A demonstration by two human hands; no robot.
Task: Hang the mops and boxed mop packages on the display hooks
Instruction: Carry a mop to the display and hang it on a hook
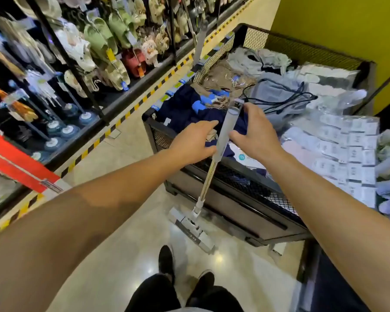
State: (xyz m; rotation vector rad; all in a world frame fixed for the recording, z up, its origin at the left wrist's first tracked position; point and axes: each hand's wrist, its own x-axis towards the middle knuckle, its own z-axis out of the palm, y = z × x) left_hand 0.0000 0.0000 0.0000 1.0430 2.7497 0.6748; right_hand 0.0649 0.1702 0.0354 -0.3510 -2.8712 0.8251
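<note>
A flat mop stands on the floor and leans on the front rim of a mesh bin. Its white head (pixel 190 228) is on the tiles and its grey handle (pixel 226 131) rises between my hands. My left hand (pixel 193 140) is on the left of the handle, fingers straight, thumb at the shaft. On the right, my right hand (pixel 256 131) has its thumb and fingers loosely by the handle's top; no firm grip shows. A second grey mop handle (pixel 200 39) stands at the bin's far corner. A red boxed mop package (pixel 20 167) lies at the left.
The black mesh bin (pixel 158 131) holds folded clothes and bagged slippers. The left shelving carries hung mops with round blue heads (pixel 54 128) and rows of slippers (pixel 99 39). Yellow-black tape edges the shelf base. My shoes (pixel 167 262) stand on the glossy floor below.
</note>
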